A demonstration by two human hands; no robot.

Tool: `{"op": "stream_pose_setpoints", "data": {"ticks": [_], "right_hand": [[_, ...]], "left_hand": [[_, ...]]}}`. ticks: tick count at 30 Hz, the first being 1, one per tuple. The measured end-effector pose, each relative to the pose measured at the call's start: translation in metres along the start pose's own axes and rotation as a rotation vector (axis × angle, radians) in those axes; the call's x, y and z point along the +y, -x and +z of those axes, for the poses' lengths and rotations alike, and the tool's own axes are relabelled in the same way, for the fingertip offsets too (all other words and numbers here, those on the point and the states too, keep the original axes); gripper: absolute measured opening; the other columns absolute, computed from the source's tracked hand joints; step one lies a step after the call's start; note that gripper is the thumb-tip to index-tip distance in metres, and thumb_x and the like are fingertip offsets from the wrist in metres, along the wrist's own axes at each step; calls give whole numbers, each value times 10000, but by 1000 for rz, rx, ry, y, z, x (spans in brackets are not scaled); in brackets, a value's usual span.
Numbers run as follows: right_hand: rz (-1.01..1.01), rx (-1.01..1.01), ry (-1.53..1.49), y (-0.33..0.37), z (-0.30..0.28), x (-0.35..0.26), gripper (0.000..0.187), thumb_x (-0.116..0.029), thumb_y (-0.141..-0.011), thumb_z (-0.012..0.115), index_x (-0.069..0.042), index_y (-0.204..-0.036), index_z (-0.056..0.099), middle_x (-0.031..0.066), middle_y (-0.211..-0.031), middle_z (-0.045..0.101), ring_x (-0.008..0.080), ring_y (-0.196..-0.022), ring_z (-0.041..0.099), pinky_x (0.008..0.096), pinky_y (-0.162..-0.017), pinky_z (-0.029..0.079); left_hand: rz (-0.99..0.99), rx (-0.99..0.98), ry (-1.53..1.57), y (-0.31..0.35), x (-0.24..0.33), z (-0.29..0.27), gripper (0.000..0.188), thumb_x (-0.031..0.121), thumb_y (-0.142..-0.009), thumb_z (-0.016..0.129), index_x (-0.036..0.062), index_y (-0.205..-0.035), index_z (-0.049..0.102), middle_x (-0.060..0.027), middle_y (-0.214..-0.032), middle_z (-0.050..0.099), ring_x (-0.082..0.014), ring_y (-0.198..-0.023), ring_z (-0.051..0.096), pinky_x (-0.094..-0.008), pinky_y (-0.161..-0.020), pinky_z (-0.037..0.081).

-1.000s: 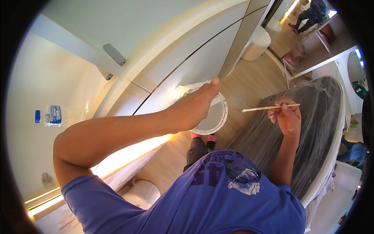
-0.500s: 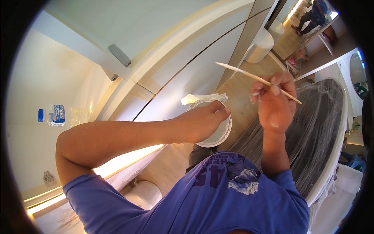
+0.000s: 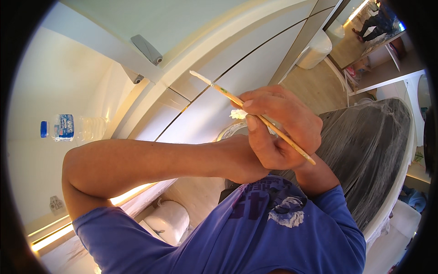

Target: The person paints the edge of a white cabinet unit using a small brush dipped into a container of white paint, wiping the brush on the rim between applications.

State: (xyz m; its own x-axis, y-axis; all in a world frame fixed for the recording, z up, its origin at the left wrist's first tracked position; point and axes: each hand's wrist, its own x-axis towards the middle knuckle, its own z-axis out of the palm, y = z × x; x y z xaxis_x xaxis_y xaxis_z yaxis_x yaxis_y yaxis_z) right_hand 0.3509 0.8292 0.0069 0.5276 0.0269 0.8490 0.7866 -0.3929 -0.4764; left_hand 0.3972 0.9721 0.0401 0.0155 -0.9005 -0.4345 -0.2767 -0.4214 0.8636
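Note:
My right hand point(image 3: 287, 130) pinches a thin paintbrush point(image 3: 232, 97) between thumb and fingers. The brush slants up to the left, its whitened bristles in front of the pale cabinet panels point(image 3: 255, 64). Behind it my left hand point(image 3: 239, 155) grips a round, pale tub point(image 3: 224, 133), of which only the rim's left part shows. A crumpled whitish rag or paper point(image 3: 237, 114) sits at the tub's far edge. My right hand hides the left fingers and most of the tub.
A clear bottle with a blue cap point(image 3: 75, 128) lies on the left surface. Grey hinges point(image 3: 147, 50) stick out from the cabinet frame. On the right is a dark surface under plastic film point(image 3: 365, 150). A white toilet point(image 3: 169, 221) stands below; a person point(image 3: 376, 23) appears top right.
My right hand has swung left and nearer with the paintbrush, and now covers much of my left hand and the tub. The view has shifted slightly.

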Motion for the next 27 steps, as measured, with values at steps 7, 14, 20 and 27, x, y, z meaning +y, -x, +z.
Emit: {"op": "stream_pose_setpoints", "data": {"ticks": [7,14,20,27], "right_hand": [[1,77,109,4,2,8,205,107,-885,676,66,-1085,685,236,-918,755,248,-759,736,294,-654,575],[-30,71,151,0,-2,11,207,116,-875,687,61,-1074,690,217,-923,759,257,-773,732,305,-664,575],[-12,77,183,0,-3,12,212,120,-856,691,68,-1062,693,219,-918,759,269,-780,741,319,-679,588],[-65,161,171,-2,7,18,279,150,-735,698,39,-991,710,136,-829,731,257,-698,710,315,-622,570]], "left_hand": [[60,83,38,-19,-36,19,196,76,-936,504,-35,-960,664,-229,-924,720,-390,-897,703,-501,-758,515],[-69,58,23,-16,-24,13,280,138,-978,470,-42,-1021,680,-258,-1036,735,-421,-995,707,-534,-849,525],[-86,41,-3,-16,-19,9,308,156,-995,459,-46,-1080,675,-270,-1087,733,-436,-1060,701,-545,-927,520],[-144,1,24,-16,-16,8,307,164,-983,475,-48,-1090,670,-286,-1088,729,-444,-1074,697,-548,-947,525]]}}
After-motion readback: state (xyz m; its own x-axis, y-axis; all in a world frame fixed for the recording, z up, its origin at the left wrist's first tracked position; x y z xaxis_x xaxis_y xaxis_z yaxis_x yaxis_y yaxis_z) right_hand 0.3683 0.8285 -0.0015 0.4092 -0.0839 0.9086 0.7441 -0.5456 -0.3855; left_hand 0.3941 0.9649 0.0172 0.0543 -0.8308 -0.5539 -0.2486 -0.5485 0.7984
